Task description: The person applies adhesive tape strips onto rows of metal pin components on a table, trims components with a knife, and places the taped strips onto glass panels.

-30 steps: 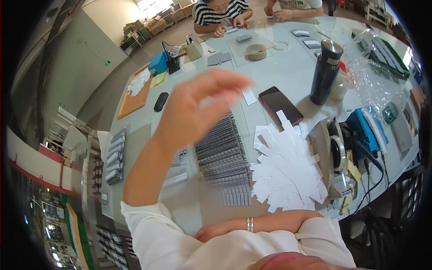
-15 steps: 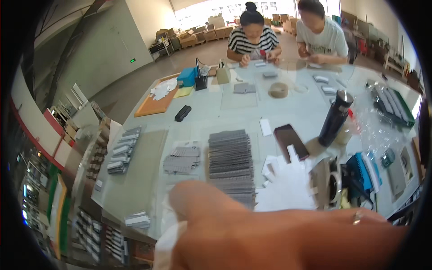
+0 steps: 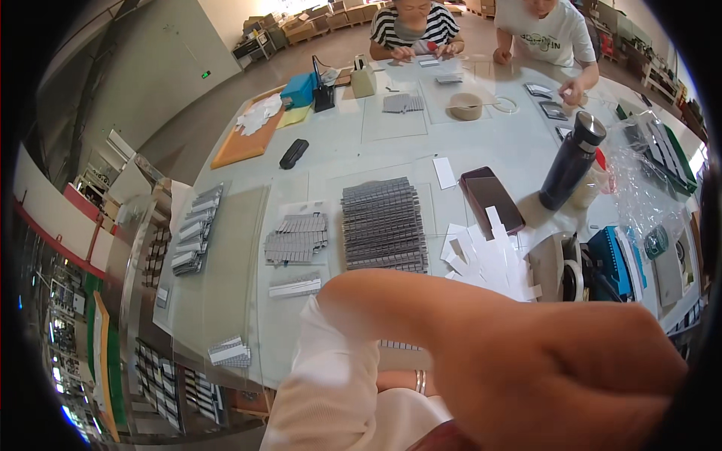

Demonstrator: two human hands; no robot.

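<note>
My left arm, in a pushed-up white sleeve, bends across the lower view. Its hand [image 3: 571, 361] is large and close at the lower right, its fingers not readable. Behind the sleeve, a wrist with silver bangles [image 3: 420, 382] shows; it seems to be my right one, its hand hidden. Beyond my arm lies a long block of stacked grey gridded strips [image 3: 383, 225], its near end covered by the arm. Left of it are a smaller pile of grey strips [image 3: 297, 239] and a white-topped stack [image 3: 295, 286]. I see neither hand touching them.
Paper slips [image 3: 492, 259], a phone [image 3: 492, 199] and a dark bottle [image 3: 573, 161] stand right of the strips. More bundles [image 3: 197, 229] lie left, near a glass sheet [image 3: 233, 263]. A tape roll [image 3: 465, 106] sits farther back. Two people work across the table.
The view has tipped downward, so the table sits higher. My bent arm has shifted, exposing the white-topped stack and the bangled wrist. The person at far right now reaches toward small stacks.
</note>
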